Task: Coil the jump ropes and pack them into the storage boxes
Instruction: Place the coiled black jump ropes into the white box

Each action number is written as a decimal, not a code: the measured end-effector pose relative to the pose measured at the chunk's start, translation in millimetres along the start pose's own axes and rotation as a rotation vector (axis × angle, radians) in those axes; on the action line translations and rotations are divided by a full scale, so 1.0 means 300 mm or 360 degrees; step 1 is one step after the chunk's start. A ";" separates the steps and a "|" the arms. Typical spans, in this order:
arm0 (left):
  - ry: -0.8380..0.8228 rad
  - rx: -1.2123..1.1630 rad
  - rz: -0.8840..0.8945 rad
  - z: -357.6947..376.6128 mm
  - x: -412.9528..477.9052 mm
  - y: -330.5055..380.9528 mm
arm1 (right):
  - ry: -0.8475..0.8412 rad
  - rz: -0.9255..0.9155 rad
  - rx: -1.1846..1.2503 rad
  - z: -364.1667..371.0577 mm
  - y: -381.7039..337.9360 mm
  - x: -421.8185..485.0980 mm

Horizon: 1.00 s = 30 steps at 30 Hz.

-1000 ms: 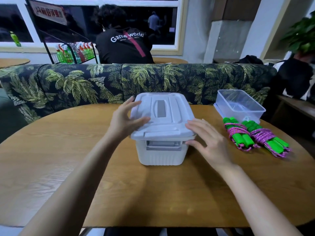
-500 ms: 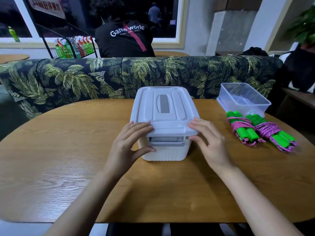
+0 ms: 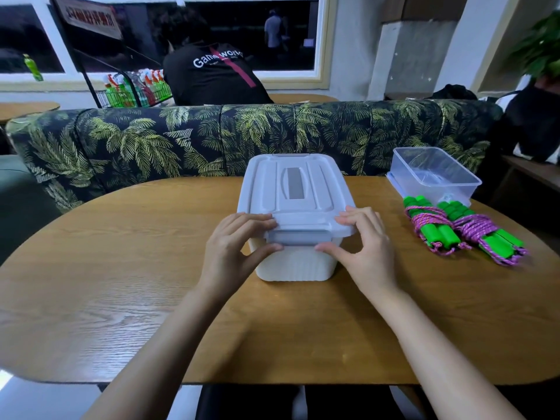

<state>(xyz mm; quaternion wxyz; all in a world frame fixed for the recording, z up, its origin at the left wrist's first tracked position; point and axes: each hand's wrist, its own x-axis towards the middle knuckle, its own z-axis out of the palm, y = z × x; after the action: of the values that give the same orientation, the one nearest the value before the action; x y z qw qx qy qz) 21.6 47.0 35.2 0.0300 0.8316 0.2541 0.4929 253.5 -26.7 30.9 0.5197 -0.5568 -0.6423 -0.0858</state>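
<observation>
A white storage box (image 3: 295,265) with its lid (image 3: 292,189) on stands in the middle of the wooden table (image 3: 121,268). My left hand (image 3: 235,247) and my right hand (image 3: 363,247) both grip the lid's front latch, fingers on top and thumbs beneath it. Two coiled jump ropes lie to the right, each with green handles wrapped in pink-purple cord: one (image 3: 433,228) nearer the box, the other (image 3: 488,241) further right. A clear, open plastic container (image 3: 436,174) sits behind them and looks empty.
A palm-print sofa (image 3: 151,140) runs along the table's far edge. Behind it a person in a black shirt (image 3: 212,74) sits facing away. A rack of bottles (image 3: 133,89) stands at the back left, and a plant (image 3: 539,50) at the far right.
Both hands slid from the sides of the lid to its front latch. The left thumb came under the latch, then the right one too.
</observation>
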 end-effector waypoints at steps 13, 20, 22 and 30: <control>0.0174 0.0033 -0.0309 0.070 0.023 0.157 | -0.0125 0.0426 0.0294 -0.032 0.086 0.088; -0.0381 0.0008 -0.0340 0.112 0.239 0.137 | -0.0452 0.0831 -0.0268 -0.008 0.048 0.285; -0.0257 0.0395 -0.0586 0.068 0.257 0.027 | -0.0572 0.0757 -0.0311 0.048 -0.052 0.256; -0.0573 0.0827 -0.0563 0.000 0.172 -0.104 | -0.0762 0.0762 -0.0599 0.037 0.026 0.280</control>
<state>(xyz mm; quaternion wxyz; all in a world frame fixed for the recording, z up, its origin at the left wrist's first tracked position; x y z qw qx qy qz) 29.1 97.3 67.3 -0.0534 0.8282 0.5014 0.2447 266.9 36.5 86.2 0.2492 -0.7809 -0.5703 0.0539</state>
